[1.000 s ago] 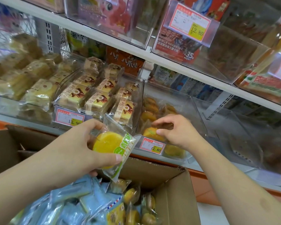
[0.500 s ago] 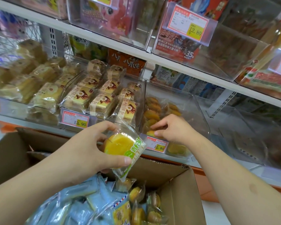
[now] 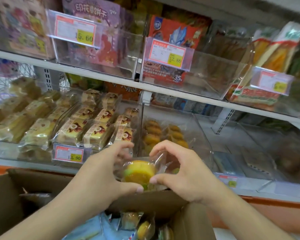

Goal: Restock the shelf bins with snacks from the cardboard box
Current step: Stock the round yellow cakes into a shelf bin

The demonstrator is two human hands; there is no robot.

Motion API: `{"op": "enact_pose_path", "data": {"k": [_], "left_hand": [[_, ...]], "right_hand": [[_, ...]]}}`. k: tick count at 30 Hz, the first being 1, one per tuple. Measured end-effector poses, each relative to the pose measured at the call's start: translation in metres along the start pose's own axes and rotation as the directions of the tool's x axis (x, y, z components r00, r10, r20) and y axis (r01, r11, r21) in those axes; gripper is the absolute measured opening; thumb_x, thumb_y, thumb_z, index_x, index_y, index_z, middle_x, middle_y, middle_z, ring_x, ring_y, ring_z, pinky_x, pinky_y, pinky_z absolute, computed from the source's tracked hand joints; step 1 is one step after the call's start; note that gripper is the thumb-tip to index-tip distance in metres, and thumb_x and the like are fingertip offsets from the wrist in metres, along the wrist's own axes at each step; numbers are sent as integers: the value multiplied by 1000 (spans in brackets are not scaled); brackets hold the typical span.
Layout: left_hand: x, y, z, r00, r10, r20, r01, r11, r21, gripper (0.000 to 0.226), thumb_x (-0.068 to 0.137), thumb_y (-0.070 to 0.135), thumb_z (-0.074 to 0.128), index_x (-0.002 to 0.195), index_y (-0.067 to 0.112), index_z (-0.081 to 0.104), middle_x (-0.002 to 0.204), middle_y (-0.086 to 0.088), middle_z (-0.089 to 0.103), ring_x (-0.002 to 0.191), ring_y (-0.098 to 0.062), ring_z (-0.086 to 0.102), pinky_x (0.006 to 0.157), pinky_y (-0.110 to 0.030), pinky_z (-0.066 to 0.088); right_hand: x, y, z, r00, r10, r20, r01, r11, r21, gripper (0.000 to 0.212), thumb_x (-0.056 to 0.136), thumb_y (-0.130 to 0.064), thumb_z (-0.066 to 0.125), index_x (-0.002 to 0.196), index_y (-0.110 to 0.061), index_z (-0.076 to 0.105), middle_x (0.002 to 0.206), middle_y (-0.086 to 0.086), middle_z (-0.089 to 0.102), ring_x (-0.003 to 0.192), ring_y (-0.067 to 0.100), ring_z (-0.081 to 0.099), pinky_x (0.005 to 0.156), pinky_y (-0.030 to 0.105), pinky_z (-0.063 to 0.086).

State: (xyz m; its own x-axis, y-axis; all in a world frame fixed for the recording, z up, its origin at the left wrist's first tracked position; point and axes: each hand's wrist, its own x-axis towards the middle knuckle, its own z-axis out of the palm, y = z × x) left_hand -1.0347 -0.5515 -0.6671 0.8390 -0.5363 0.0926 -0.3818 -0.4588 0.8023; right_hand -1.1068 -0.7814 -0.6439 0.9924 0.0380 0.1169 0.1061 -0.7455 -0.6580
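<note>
Pinching with both thumbs and forefingers, we hold a wrapped yellow cake (image 3: pixel 140 172) between our left hand (image 3: pixel 100 177) and right hand (image 3: pixel 184 175), just above the cardboard box (image 3: pixel 156 200) rim. Behind it stands the clear shelf bin (image 3: pixel 196 134) of similar cakes, beside packaged cake slices (image 3: pixel 95 130) on the left.

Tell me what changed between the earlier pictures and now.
The right hand came out of the clear bin and now pinches the wrapped yellow cake alongside the left hand, which carried it rightward toward that bin. The camera tilted upward. Unchanged: the left hand's grip, the cardboard box below, the cakes already in the bin.
</note>
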Motion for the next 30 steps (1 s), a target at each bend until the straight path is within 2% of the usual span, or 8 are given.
{"op": "enact_pose_path", "data": {"k": [3, 8, 10, 13, 17, 21, 25, 30], "left_hand": [[23, 9, 5, 990, 140, -33, -134, 981, 143, 101, 74, 67, 78, 156, 56, 19, 148, 43, 30, 137, 15, 34, 119, -22, 34], [60, -11, 14, 975, 196, 104, -222, 835, 504, 78, 99, 78, 28, 161, 52, -12, 162, 34, -20, 156, 2, -16, 122, -24, -11], [66, -25, 18, 966, 224, 129, -257, 777, 575, 73, 100, 81, 22, 165, 48, 11, 169, 29, 4, 159, -4, 5, 123, -21, 0], [72, -42, 20, 950, 285, 129, -293, 665, 687, 71, 101, 71, 35, 155, 28, 50, 159, 13, 49, 149, -14, 42, 115, -37, 26], [78, -49, 24, 914, 389, 110, -354, 636, 686, 70, 97, 65, 42, 151, 24, 56, 156, 9, 53, 146, -16, 44, 113, -40, 30], [81, -54, 30, 895, 436, 96, -383, 637, 669, 69, 96, 59, 47, 150, 19, 58, 157, 5, 53, 147, -19, 48, 115, -39, 30], [83, -56, 33, 890, 445, 94, -386, 630, 674, 68, 96, 56, 48, 152, 19, 56, 159, 5, 51, 148, -19, 46, 116, -39, 28], [80, -51, 30, 912, 395, 109, -354, 625, 696, 68, 97, 59, 46, 153, 22, 54, 159, 8, 50, 148, -18, 45, 115, -39, 29]], "right_hand": [[9, 26, -18, 973, 53, -225, -40, 997, 59, 56, 80, -17, 92, 118, -46, 63, 101, -14, 70, 97, 10, 69, 86, 33, 59], [74, 86, -41, 879, 148, -454, -122, 989, 85, 47, 81, -11, 89, 104, -46, 68, 100, -18, 73, 97, 3, 69, 97, 38, 58], [111, 105, -44, 862, 147, -485, -142, 989, 48, 46, 83, -13, 88, 102, -48, 65, 104, -20, 72, 101, 3, 68, 97, 39, 57], [161, 119, -42, 862, 124, -492, -132, 991, 18, 39, 87, -16, 86, 109, -41, 67, 111, -21, 71, 104, -1, 66, 93, 28, 53], [211, 130, -28, 864, 130, -486, -167, 985, -32, 37, 88, -19, 85, 116, -34, 67, 116, -14, 70, 106, 8, 65, 90, 26, 47], [224, 145, -15, 867, 45, -496, -196, 947, -256, 39, 95, -26, 77, 133, -31, 69, 135, -2, 50, 127, 17, 50, 105, 25, 38], [221, 152, -10, 876, 53, -480, -239, 910, -337, 46, 101, -34, 68, 146, -40, 58, 142, 1, 41, 135, 23, 39, 113, 38, 42], [214, 145, -16, 905, 146, -399, -264, 929, -259, 56, 104, -41, 62, 155, -50, 42, 159, -1, 34, 154, 33, 19, 126, 53, 27]]}}
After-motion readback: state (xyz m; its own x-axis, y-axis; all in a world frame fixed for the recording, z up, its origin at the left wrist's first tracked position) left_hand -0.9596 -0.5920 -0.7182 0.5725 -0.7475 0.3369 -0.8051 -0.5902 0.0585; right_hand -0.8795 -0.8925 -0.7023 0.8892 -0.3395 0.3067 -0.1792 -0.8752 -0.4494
